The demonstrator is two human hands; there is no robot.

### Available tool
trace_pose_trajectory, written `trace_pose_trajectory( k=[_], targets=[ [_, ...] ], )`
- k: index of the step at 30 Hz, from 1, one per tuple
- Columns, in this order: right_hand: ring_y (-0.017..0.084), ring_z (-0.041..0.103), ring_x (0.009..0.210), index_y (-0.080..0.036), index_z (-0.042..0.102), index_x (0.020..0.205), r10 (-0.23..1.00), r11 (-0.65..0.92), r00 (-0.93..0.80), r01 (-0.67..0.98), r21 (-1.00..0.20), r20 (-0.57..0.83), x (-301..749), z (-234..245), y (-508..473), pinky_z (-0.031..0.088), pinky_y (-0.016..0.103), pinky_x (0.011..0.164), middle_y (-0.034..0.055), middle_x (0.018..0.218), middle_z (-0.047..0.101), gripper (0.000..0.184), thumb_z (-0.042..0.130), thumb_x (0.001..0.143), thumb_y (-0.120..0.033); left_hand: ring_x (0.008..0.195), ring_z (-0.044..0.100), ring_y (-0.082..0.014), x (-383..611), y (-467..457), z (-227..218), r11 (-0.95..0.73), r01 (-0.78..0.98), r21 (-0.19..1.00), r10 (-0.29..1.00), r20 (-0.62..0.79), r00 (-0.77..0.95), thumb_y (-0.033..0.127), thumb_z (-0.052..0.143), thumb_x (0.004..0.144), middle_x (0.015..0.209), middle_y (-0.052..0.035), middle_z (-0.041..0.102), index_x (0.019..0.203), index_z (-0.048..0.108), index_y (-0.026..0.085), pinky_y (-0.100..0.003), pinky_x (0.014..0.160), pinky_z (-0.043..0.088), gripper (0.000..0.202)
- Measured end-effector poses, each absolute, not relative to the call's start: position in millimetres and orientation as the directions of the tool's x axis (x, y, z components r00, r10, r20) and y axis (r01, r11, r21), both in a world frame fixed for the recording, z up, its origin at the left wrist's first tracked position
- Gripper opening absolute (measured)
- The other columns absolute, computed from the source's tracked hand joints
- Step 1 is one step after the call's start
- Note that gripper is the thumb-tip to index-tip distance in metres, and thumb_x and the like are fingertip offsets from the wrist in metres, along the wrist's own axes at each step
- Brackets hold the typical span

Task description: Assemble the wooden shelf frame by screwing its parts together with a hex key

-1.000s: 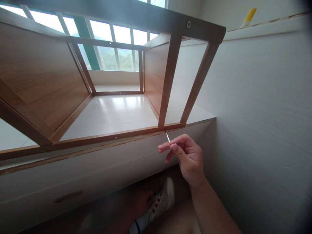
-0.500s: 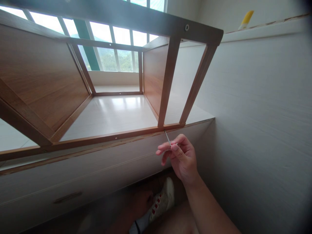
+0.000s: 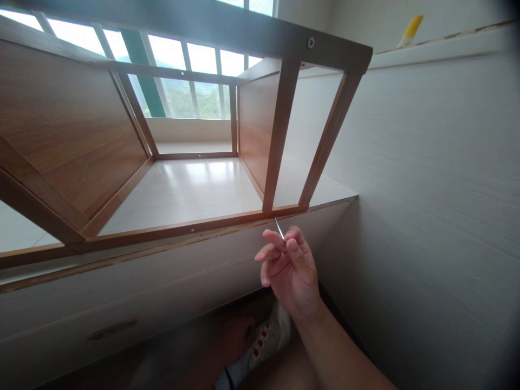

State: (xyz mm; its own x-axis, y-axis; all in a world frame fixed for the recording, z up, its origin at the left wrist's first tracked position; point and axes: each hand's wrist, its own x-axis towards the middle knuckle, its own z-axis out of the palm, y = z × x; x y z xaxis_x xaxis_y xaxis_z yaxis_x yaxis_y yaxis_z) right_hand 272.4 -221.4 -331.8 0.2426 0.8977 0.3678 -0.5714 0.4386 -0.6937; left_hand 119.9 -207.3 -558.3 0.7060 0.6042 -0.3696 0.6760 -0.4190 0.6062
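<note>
My right hand [image 3: 289, 266] is raised just below the front rail of a brown wooden shelf frame [image 3: 182, 227] lying on a white ledge. Its thumb and fingers pinch a thin metal key [image 3: 279, 228] whose tip meets the underside of the rail, close to where two slanted uprights [image 3: 280, 124] join it. The other fingers curl loosely inward. My left hand is out of view.
The frame rests on a white window seat [image 3: 190, 187] with a drawer front and slot handle [image 3: 114, 328] below. A white wall [image 3: 426, 189] stands close on the right. A foot in a white shoe [image 3: 272, 333] is on the floor beneath my arm.
My right hand has turned at the wrist, rolling to the left around the metal key, and shifted slightly left and down. The key's tip stays at the rail.
</note>
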Motion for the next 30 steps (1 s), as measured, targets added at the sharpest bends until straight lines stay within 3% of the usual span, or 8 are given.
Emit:
trace_pose_trajectory(
  k=[14, 17, 21, 26, 30],
  targets=[
    [0.019, 0.076, 0.073, -0.025, 0.056, 0.097, 0.835, 0.550, 0.346, -0.485, -0.680, 0.428, 277, -338, -215, 0.056, 0.024, 0.045, 0.0027, 0.101, 0.079, 0.014, 0.066, 0.095, -0.035, 0.081, 0.059, -0.0211, 120, -207, -561, -0.414, 0.690, 0.595, 0.606, -0.386, 0.696, 0.020, 0.055, 0.091, 0.087, -0.0058, 0.068, 0.083, 0.065, 0.018, -0.032, 0.065, 0.029, 0.013],
    [0.018, 0.075, 0.070, -0.023, 0.059, 0.095, 0.770, 0.629, 0.415, -0.360, -0.689, 0.485, 279, -341, -215, 0.054, 0.024, 0.047, 0.0046, 0.097, 0.079, 0.008, 0.065, 0.096, -0.029, 0.081, 0.060, -0.0218, 120, -207, -560, -0.413, 0.691, 0.593, 0.604, -0.389, 0.696, 0.022, 0.055, 0.092, 0.089, -0.0065, 0.069, 0.084, 0.066, 0.018, -0.032, 0.066, 0.030, 0.014],
    [0.015, 0.070, 0.063, -0.021, 0.063, 0.093, 0.648, 0.689, 0.501, -0.062, -0.722, 0.574, 282, -344, -218, 0.053, 0.025, 0.051, 0.0042, 0.090, 0.077, 0.004, 0.067, 0.094, -0.022, 0.085, 0.060, -0.0228, 119, -208, -559, -0.422, 0.683, 0.596, 0.605, -0.376, 0.702, 0.023, 0.055, 0.093, 0.091, -0.0072, 0.069, 0.086, 0.067, 0.019, -0.032, 0.068, 0.031, 0.015],
    [0.013, 0.066, 0.059, -0.022, 0.062, 0.096, 0.632, 0.674, 0.502, 0.018, -0.738, 0.590, 283, -346, -219, 0.050, 0.024, 0.049, 0.0032, 0.087, 0.076, 0.002, 0.062, 0.097, -0.024, 0.081, 0.059, -0.0223, 119, -208, -558, -0.416, 0.694, 0.587, 0.610, -0.386, 0.692, 0.024, 0.056, 0.092, 0.087, -0.0067, 0.068, 0.086, 0.068, 0.019, -0.032, 0.066, 0.030, 0.014],
    [0.012, 0.067, 0.063, -0.024, 0.060, 0.105, 0.569, 0.648, 0.504, 0.211, -0.732, 0.649, 285, -354, -219, 0.053, 0.026, 0.058, 0.0015, 0.090, 0.074, 0.010, 0.064, 0.096, -0.022, 0.082, 0.060, -0.0226, 119, -208, -557, -0.416, 0.695, 0.586, 0.608, -0.389, 0.692, 0.028, 0.058, 0.092, 0.089, -0.0069, 0.069, 0.087, 0.069, 0.019, -0.032, 0.067, 0.030, 0.015]
  ],
)
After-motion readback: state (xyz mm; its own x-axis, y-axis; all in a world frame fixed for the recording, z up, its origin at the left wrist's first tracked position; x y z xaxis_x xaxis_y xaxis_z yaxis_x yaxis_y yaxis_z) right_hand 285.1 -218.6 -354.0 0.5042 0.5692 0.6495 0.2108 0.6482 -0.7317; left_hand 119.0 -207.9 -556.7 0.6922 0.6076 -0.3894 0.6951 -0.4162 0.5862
